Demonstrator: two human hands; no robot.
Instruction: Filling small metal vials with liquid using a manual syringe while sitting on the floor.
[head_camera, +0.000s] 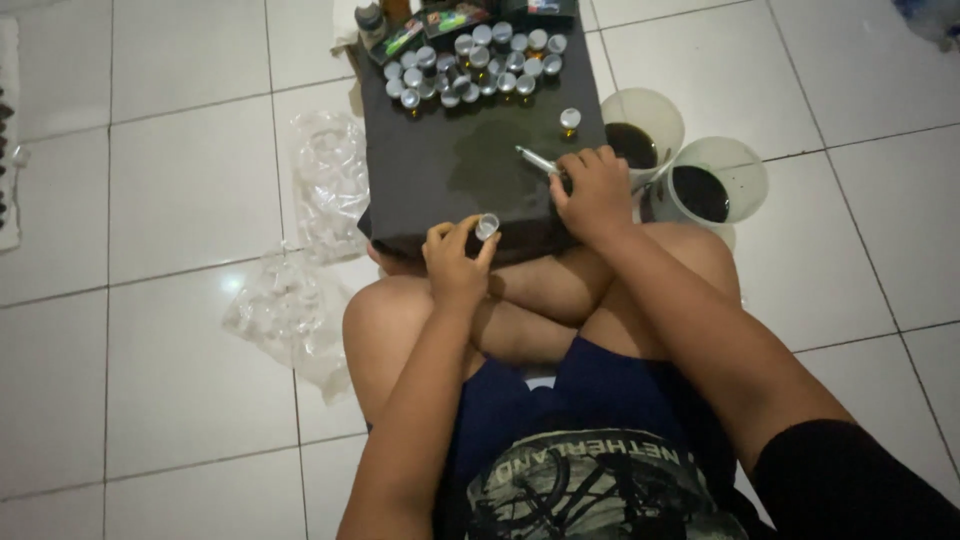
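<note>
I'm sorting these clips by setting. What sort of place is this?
Probably a home floor used as a small bottling spot: white floor tiles, a low dark board crowded with small capped bottles, and two plastic cups of dark liquid beside it.

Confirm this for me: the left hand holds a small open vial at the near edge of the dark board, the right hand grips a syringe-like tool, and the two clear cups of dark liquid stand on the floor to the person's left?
Not quite. In the head view the two clear cups stand on the floor to the person's right, beside the dark board, not the left. The rest holds: the left hand holds a small open vial at the board's near edge, and the right hand grips a syringe-like tool.
</note>
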